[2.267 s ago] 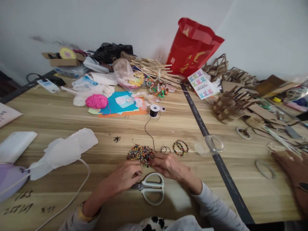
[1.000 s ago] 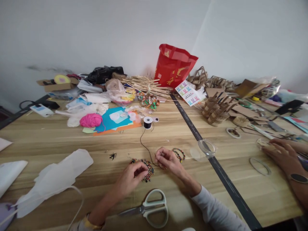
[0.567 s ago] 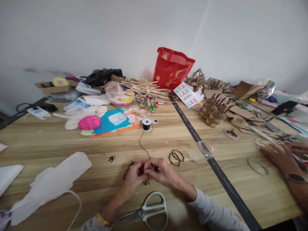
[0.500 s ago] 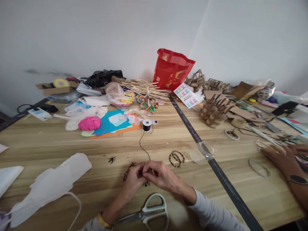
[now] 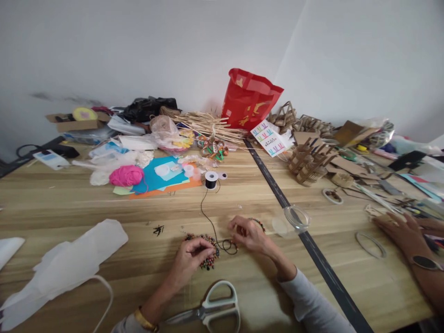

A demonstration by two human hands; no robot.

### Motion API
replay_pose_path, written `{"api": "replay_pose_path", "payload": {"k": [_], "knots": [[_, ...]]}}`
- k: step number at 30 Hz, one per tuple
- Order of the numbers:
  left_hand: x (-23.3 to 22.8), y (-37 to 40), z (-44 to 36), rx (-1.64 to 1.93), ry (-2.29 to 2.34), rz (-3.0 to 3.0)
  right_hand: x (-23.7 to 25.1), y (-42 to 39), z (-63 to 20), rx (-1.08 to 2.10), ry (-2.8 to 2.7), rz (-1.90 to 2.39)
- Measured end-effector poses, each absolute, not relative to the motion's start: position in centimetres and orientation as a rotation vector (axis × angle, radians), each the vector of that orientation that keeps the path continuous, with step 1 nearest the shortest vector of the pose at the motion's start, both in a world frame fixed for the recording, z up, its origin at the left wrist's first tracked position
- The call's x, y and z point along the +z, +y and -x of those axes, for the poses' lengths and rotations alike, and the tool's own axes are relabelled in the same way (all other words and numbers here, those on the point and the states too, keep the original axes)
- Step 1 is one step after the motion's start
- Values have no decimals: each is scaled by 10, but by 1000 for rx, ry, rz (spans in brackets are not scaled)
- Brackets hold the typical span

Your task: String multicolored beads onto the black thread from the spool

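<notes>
A: Nearest edge: white-handled steel scissors (image 5: 211,311), lying flat, untouched. Just beyond: left hand (image 5: 190,255), fingertips pinched together on the near side of the heap of small multicoloured beads (image 5: 205,247).

B: Right hand (image 5: 250,232)?

A: Just right of the heap, fingers curled shut, pinching the thin black cord (image 5: 212,222); cord loops between both hands. Farther back: small white spool of black cord (image 5: 211,179), upright. Far right: another person's hand (image 5: 398,229), flat on the wooden table (image 5: 86,203).

Left hand (image 5: 190,255) low, fingers curled and pinched, right hand (image 5: 249,232) apart, fingers pinched together
</notes>
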State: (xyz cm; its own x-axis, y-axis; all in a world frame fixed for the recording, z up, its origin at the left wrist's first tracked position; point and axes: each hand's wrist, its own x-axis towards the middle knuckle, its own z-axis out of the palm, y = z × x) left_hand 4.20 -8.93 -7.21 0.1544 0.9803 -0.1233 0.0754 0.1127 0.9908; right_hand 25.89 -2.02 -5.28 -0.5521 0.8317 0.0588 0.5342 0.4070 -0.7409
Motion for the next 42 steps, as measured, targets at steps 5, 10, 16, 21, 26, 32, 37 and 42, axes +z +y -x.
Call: {"api": "replay_pose_path", "payload": {"k": [5,10,16,21,26,32,37,42], "knots": [[-73,-88,-42,978,1199,-1237,-54,-32,-260,688,-2633,1286],[-75,-88,-40,991,1196,-1193,-57,-38,-255,526,-2724,1360],[-77,-87,-37,1070,1183,-1098,-59,-33,-262,829,-2463,1288],[-80,-86,-34,1106,1152,-1118,-61,-25,-272,1247,-2129,1134],[-86,-88,-30,1064,1203,-1338,-53,-21,-282,1363,-1972,1076],[-84,-90,-23,1066,1314,-1961,-36,-23,-290,1318,-2122,1097],[-78,-93,-22,1095,1280,-2293,-33,-25,-293,1232,-2368,1099],[-75,-97,-27,1065,1224,-2345,-42,-25,-290,1117,-2583,1089]]}}
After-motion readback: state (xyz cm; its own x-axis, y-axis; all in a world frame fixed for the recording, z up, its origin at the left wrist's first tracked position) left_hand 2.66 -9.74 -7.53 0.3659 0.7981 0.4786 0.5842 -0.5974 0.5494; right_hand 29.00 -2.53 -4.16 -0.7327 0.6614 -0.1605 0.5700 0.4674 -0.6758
